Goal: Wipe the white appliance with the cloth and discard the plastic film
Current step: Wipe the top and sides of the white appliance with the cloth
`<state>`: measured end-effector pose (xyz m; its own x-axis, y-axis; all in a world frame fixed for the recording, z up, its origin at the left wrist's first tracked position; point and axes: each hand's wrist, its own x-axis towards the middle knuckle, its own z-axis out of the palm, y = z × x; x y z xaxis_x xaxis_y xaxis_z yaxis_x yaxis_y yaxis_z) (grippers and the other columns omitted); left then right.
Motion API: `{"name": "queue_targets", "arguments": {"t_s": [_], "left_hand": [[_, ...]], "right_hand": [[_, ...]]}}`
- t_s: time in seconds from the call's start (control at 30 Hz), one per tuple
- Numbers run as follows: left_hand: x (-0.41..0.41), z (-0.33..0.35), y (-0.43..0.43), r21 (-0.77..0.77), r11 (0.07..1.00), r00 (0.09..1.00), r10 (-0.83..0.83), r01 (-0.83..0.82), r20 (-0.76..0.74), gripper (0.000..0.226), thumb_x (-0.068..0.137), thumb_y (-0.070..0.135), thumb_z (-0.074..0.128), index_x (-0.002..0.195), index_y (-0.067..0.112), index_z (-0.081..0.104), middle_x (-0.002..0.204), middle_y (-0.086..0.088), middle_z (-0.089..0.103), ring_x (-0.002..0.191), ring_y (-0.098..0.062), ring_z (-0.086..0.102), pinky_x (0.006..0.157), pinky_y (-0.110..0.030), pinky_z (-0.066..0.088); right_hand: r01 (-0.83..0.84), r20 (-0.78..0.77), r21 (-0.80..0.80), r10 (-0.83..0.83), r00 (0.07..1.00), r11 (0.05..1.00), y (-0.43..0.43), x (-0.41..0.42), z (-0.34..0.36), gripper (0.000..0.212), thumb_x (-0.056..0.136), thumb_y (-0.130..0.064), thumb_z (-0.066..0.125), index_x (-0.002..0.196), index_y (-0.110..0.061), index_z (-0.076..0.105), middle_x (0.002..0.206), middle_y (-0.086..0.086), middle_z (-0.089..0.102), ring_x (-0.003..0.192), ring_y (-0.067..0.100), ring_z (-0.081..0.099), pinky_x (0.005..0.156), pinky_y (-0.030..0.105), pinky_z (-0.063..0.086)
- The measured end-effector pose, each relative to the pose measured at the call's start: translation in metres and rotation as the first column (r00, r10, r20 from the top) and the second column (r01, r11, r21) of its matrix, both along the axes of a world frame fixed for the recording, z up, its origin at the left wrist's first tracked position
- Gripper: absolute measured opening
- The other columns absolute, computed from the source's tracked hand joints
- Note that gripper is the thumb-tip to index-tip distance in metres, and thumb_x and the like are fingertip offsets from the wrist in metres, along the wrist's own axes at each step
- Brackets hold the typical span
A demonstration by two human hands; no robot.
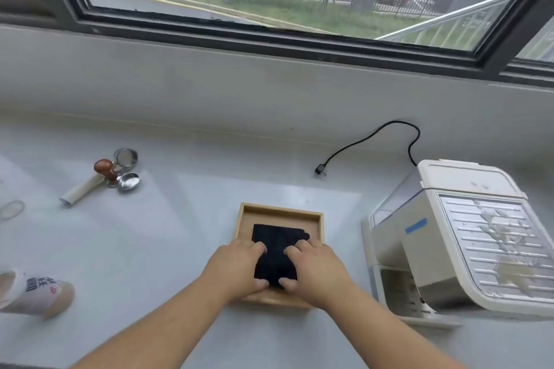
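From the head camera, a folded dark cloth [277,252] lies in a shallow wooden tray [318,229] on the grey counter [150,249]. The left hand [239,266] and right hand [314,269] both rest on it, fingers bent over its edges and thumbs at its near edge, pinching it. The white appliance [455,237] stands just right of the tray, torn plastic film [503,237] clinging to its ribbed side.
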<state>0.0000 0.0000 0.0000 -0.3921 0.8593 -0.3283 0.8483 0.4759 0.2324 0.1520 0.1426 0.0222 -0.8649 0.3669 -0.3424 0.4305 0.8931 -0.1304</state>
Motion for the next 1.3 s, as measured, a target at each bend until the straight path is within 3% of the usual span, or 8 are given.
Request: {"name": "queue_targets", "arguments": {"t_s": [0.2, 0.37, 0.5, 0.63, 0.73, 0.97, 1.2, 1.3], "left_hand": [[0.002, -0.022, 0.000, -0.109, 0.990, 0.988, -0.101, 0.089, -0.114, 0.046, 0.086, 0.047, 0.064, 0.125, 0.025, 0.058, 0.126, 0.003, 0.058, 0.115, -0.022, 0.056, 0.084, -0.036, 0.047], [0.004, -0.025, 0.002, -0.055, 0.993, 0.974, -0.112, 0.103, -0.199, 0.023, 0.100, 0.031, 0.047, 0.115, 0.022, 0.062, 0.119, -0.002, 0.060, 0.110, -0.025, 0.058, 0.075, -0.036, 0.036], [0.004, -0.013, 0.003, 0.066, 0.996, 0.985, -0.048, 0.060, -0.167, 0.016, 0.102, 0.028, 0.040, 0.101, 0.024, 0.056, 0.106, 0.001, 0.065, 0.100, -0.024, 0.059, 0.073, -0.036, 0.039], [0.001, 0.005, 0.007, 0.152, 0.987, 0.988, -0.027, 0.051, -0.155, 0.016, 0.103, 0.031, 0.038, 0.096, 0.026, 0.051, 0.098, 0.003, 0.065, 0.091, -0.023, 0.061, 0.073, -0.037, 0.044], [0.000, 0.021, 0.012, 0.126, 0.990, 0.980, -0.033, 0.059, -0.198, 0.014, 0.101, 0.027, 0.039, 0.095, 0.025, 0.051, 0.098, 0.002, 0.068, 0.089, -0.024, 0.064, 0.073, -0.037, 0.043], [-0.004, 0.064, 0.027, 0.281, 0.951, 0.985, 0.156, -0.131, -0.072, 0.022, 0.089, 0.033, 0.043, 0.091, 0.028, 0.064, 0.088, 0.007, 0.070, 0.081, -0.021, 0.062, 0.066, -0.035, 0.051], [-0.017, 0.113, 0.041, 0.126, 0.987, 0.983, 0.117, -0.099, -0.142, 0.025, 0.092, 0.034, 0.042, 0.074, 0.022, 0.056, 0.070, 0.005, 0.054, 0.068, -0.022, 0.057, 0.052, -0.031, 0.034], [-0.025, 0.142, 0.049, 0.185, 0.970, 0.982, 0.173, -0.156, -0.080, 0.020, 0.085, 0.031, 0.044, 0.072, 0.019, 0.053, 0.066, 0.003, 0.057, 0.061, -0.019, 0.055, 0.048, -0.029, 0.030]], "right_hand": [[-0.050, 0.091, 0.008, 0.049, 0.995, 0.999, -0.017, -0.003, -0.031, 0.057, 0.090, -0.058, 0.059, 0.132, -0.020, 0.054, 0.126, 0.005, 0.056, 0.123, 0.030, 0.046, 0.112, 0.043, 0.036], [-0.045, 0.050, 0.055, 0.042, 0.998, 0.997, -0.024, -0.007, -0.043, 0.034, 0.094, -0.043, 0.058, 0.119, -0.019, 0.055, 0.118, 0.007, 0.055, 0.115, 0.033, 0.049, 0.117, 0.048, 0.031], [-0.026, -0.004, 0.088, 0.027, 1.000, 0.996, -0.021, -0.010, -0.040, 0.027, 0.100, -0.040, 0.049, 0.115, -0.019, 0.059, 0.113, 0.008, 0.059, 0.111, 0.033, 0.051, 0.106, 0.046, 0.039], [0.046, -0.125, 0.039, -0.040, 0.991, 0.998, -0.017, -0.018, -0.016, 0.027, 0.106, -0.035, 0.039, 0.104, -0.019, 0.060, 0.102, 0.005, 0.064, 0.093, 0.030, 0.055, 0.075, 0.040, 0.039], [0.060, -0.218, -0.017, -0.062, 0.974, 0.998, -0.015, -0.030, 0.017, 0.021, 0.105, -0.032, 0.037, 0.091, -0.022, 0.049, 0.095, 0.004, 0.066, 0.085, 0.029, 0.057, 0.063, 0.038, 0.036], [0.015, -0.353, -0.008, -0.017, 0.935, 1.000, -0.008, -0.035, 0.096, 0.022, 0.103, -0.033, 0.038, 0.085, -0.022, 0.045, 0.086, 0.002, 0.064, 0.080, 0.028, 0.053, 0.063, 0.040, 0.041], [0.122, -0.466, 0.085, -0.069, 0.882, 0.989, 0.017, -0.016, 0.159, 0.025, 0.101, -0.038, 0.035, 0.089, -0.023, 0.050, 0.084, -0.004, 0.059, 0.075, 0.022, 0.049, 0.051, 0.035, 0.029], [0.223, -0.472, 0.040, -0.179, 0.863, 0.974, 0.027, -0.005, 0.178, 0.023, 0.101, -0.036, 0.036, 0.092, -0.024, 0.053, 0.089, -0.004, 0.062, 0.081, 0.023, 0.055, 0.058, 0.038, 0.043]]}}
